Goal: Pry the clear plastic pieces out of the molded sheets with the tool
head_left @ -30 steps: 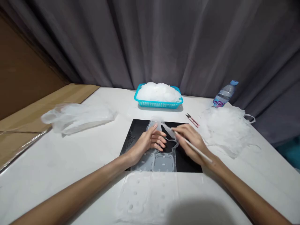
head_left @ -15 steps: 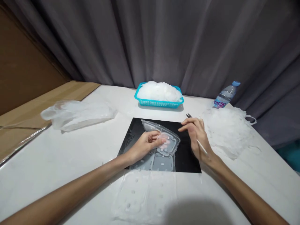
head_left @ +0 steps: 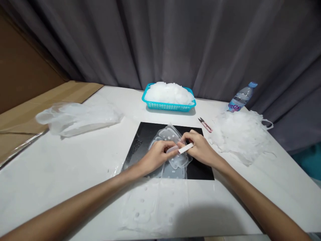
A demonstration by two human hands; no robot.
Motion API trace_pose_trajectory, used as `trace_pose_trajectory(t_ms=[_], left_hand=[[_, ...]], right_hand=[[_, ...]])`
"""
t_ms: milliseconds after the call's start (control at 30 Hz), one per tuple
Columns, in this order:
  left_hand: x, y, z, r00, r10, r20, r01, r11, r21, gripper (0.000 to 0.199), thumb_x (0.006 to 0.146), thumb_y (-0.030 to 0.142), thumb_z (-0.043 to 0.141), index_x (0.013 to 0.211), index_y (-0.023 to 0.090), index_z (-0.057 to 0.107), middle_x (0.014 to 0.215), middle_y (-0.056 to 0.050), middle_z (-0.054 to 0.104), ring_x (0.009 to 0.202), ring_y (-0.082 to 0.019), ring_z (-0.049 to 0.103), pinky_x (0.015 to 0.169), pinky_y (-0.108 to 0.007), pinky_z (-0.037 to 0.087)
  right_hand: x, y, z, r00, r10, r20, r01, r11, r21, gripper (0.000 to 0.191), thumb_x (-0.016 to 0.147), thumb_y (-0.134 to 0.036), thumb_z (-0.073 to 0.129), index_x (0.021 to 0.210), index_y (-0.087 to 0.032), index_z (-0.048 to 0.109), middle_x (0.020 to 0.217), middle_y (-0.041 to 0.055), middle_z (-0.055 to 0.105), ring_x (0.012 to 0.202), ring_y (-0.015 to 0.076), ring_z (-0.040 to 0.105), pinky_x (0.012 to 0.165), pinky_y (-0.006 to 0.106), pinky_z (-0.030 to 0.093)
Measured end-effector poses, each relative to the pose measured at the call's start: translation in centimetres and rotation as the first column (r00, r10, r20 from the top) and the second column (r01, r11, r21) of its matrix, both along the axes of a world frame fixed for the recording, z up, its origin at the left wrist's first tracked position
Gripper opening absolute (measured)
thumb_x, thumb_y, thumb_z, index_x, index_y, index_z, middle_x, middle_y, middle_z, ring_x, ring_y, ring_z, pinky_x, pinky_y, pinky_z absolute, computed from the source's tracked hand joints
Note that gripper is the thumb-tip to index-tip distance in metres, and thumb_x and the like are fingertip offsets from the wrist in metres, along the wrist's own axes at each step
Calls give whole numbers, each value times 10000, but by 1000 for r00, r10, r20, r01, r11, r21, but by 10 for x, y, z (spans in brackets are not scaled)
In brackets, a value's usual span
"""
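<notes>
My left hand (head_left: 157, 154) is closed, pinching the folded upper part of a clear plastic sheet (head_left: 178, 163) with rounded raised shapes and small round spots. Between the closed fingers of my right hand (head_left: 199, 149) is a slim white stick (head_left: 186, 148). Its near end points at the left fingertips and meets the sheet there; the exact contact is hidden. The fingertips of both hands almost touch. Beneath them lies a flat black board (head_left: 202, 171), and the sheet's lower part runs off its front edge onto the white table (head_left: 75, 187).
Pink-handled thread snips (head_left: 206, 125) lie behind my right hand, beside a heap of white plastic scraps (head_left: 238, 135). A water bottle (head_left: 242, 97) stands behind the heap. At the back is a blue basket (head_left: 170, 107) piled with white material; a clear plastic bag (head_left: 82, 118) lies left, near cardboard (head_left: 72, 90).
My right hand has moved left and down to the sheet, swinging the white stick forward to the left fingers. The sheet's upper part is bent differently. The snips have come into view.
</notes>
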State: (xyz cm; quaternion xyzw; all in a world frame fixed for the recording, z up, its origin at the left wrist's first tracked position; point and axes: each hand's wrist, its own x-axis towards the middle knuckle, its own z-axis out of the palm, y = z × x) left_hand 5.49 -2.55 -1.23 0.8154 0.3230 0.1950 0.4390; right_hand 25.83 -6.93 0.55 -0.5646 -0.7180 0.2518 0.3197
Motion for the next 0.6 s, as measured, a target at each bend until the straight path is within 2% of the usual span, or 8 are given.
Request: trace_pose_trajectory(t_ms=[100, 167, 200, 267, 333, 400, 500, 600], left_hand=[[0, -9, -1, 1000, 10, -5, -10, 997, 76, 324, 1046, 349, 530, 890, 143, 725, 755, 0, 645, 682, -148, 559, 618, -251, 371], [0, -18, -2, 998, -36, -48, 49, 950, 307, 271, 1062, 216, 472, 1022, 132, 727, 913, -59, 715, 798, -186, 643, 704, -276, 461], [1, -22, -3, 994, -63, -94, 101, 874, 475, 268, 1051, 139, 451, 1081, 116, 716, 968, -91, 728, 840, -207, 670, 737, -300, 495], [2, -30, -6, 974, -86, -211, 219, 610, 762, 287, 1007, 31, 434, 1123, 69, 694, 970, -133, 734, 858, -246, 697, 755, -345, 542], [4, -35, -9, 956, -80, -281, 290, 387, 875, 267, 983, -4, 453, 1106, 51, 682, 933, -138, 733, 853, -261, 710, 753, -363, 569], [6, -36, -13, 953, -73, -292, 301, 306, 903, 238, 983, -3, 475, 1106, 59, 669, 967, -148, 738, 886, -262, 721, 771, -363, 585], [6, -33, -14, 962, -75, -261, 270, 376, 886, 244, 979, -7, 477, 1138, 53, 652, 1019, -175, 739, 936, -276, 725, 798, -377, 590], [3, -26, -9, 984, -51, -171, 160, 680, 715, 244, 1022, 56, 447, 1152, 95, 649, 1044, -147, 729, 945, -254, 715, 801, -359, 579]], right_hand=[[7, -3, 3, 998, 0, 63, 1, 1000, -19, 178, 960, -255, 680, 793, -204, 644, 770, -11, 557, 803, 175, 564, 686, 285, 374], [11, -6, 8, 993, 30, 116, -27, 999, -35, 164, 972, -257, 668, 820, -206, 633, 798, -13, 544, 797, 169, 564, 683, 280, 375], [13, -8, 11, 987, 66, 148, -62, 997, -34, 161, 981, -257, 659, 832, -207, 621, 817, -12, 541, 793, 165, 560, 682, 278, 373], [15, -12, 17, 964, 154, 218, -154, 988, -17, 173, 1011, -250, 625, 848, -209, 587, 847, -7, 547, 796, 165, 553, 688, 281, 370], [15, -14, 19, 936, 192, 295, -206, 978, 15, 212, 1042, -244, 583, 835, -210, 550, 832, 2, 558, 812, 182, 548, 700, 293, 364], [12, -14, 16, 919, 140, 368, -171, 984, 52, 237, 1055, -233, 553, 820, -211, 530, 807, 16, 574, 829, 206, 547, 704, 311, 354], [5, -11, 9, 918, 3, 396, -35, 997, 74, 229, 1047, -223, 553, 819, -211, 536, 805, 30, 606, 830, 221, 554, 696, 325, 337], [3, -7, 9, 970, -11, 244, 11, 1000, 0, 207, 1040, -263, 577, 839, -211, 577, 811, 14, 635, 817, 203, 570, 705, 312, 352]])
